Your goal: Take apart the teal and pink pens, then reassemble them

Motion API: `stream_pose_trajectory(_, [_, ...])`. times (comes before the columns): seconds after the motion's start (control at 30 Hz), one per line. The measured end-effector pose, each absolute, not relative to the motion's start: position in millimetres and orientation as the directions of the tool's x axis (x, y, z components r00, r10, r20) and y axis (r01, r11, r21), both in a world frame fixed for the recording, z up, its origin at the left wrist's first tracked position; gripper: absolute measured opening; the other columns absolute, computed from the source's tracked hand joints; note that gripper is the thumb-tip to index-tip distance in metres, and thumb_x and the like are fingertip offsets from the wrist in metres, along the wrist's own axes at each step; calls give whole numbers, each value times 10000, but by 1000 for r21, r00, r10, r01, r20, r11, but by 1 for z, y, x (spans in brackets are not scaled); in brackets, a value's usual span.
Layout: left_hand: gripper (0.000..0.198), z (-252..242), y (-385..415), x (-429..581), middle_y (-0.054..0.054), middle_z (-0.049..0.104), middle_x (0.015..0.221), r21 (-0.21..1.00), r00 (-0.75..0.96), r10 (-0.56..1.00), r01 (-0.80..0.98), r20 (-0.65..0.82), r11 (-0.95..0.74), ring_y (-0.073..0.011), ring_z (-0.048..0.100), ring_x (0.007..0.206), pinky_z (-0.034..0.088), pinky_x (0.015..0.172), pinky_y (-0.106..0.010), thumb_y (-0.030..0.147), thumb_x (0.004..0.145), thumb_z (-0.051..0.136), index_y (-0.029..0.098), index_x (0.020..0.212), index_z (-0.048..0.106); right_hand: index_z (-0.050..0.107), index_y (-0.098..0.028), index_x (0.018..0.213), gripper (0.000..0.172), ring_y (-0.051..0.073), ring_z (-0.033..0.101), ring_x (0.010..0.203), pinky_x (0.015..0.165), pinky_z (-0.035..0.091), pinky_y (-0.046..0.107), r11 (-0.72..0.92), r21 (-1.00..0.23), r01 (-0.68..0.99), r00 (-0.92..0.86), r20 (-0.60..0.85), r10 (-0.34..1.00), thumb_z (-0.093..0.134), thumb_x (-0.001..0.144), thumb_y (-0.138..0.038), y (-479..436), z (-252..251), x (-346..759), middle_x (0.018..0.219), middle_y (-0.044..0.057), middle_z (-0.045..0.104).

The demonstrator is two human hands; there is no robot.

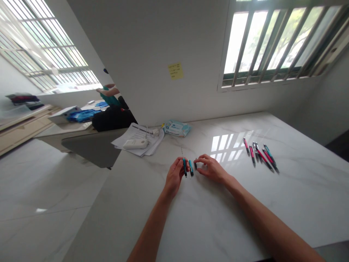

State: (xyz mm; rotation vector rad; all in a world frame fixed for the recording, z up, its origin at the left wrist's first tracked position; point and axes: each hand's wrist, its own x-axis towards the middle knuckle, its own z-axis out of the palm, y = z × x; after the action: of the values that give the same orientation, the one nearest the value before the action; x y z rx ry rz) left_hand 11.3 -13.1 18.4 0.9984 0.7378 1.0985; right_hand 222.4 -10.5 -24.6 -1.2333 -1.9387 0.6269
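Observation:
My left hand [175, 175] is closed around a teal pen barrel [184, 168], held nearly upright. From its upper end a thin refill [182, 152] sticks out. Just right of it is a second teal pen barrel [191, 168] with a black lower end; whether the left fingertips touch it, I cannot tell. A thin whitish piece shows beside that barrel's lower end. My right hand [209, 168] has thumb and forefinger around a small dark pen part [195, 165], close to the table top.
Several pink and teal pens [261, 154] lie in a loose group at the right. Behind my hands are a wipes packet [176, 128] and papers [133, 133] with a white device [135, 144] on them. A person's arms [109, 90] show at another table on the left.

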Motion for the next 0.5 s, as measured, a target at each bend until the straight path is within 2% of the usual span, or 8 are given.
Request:
stream_pose_trajectory(0.1, [295,19,-13,11,-10,596,837,920,300,954,-369,-14,130,-125,552,731,454,706,-232,465,914,690,179,946,623,774,-257,1107,264,176,654,897,871,530,319,411,-701,583,-261,318,911,708,858,-197,-10,-24,225,1141,71,659])
stream_pose_trajectory(0.2, [282,18,-13,11,-10,599,839,923,304,953,-362,-18,133,-125,554,738,459,721,-234,457,926,678,180,949,628,750,-274,1169,317,177,664,904,875,538,319,396,-702,592,-241,315,918,711,863,-203,-10,-24,228,1163,64,651])
stream_pose_trajectory(0.3, [273,17,-13,12,-11,597,832,925,310,951,-355,-19,134,-128,556,743,462,726,-236,449,934,668,180,955,629,717,-322,1260,407,208,668,1001,937,531,345,426,-656,623,-294,309,905,735,862,-243,-10,-25,228,1218,65,630])
stream_pose_trajectory(0.4, [271,16,-13,11,-12,596,831,926,304,953,-354,-16,129,-127,555,739,460,720,-234,446,933,670,179,952,630,741,-309,1202,334,226,662,1050,983,514,364,445,-628,638,-322,307,895,739,870,-268,-10,-27,229,1203,69,636])
stream_pose_trajectory(0.5, [277,17,-12,11,-11,597,839,928,298,954,-351,-15,124,-123,555,733,458,720,-233,451,924,679,179,950,634,736,-271,1162,281,204,664,985,941,523,344,410,-664,626,-265,314,912,719,883,-241,-9,-26,231,1167,69,650])
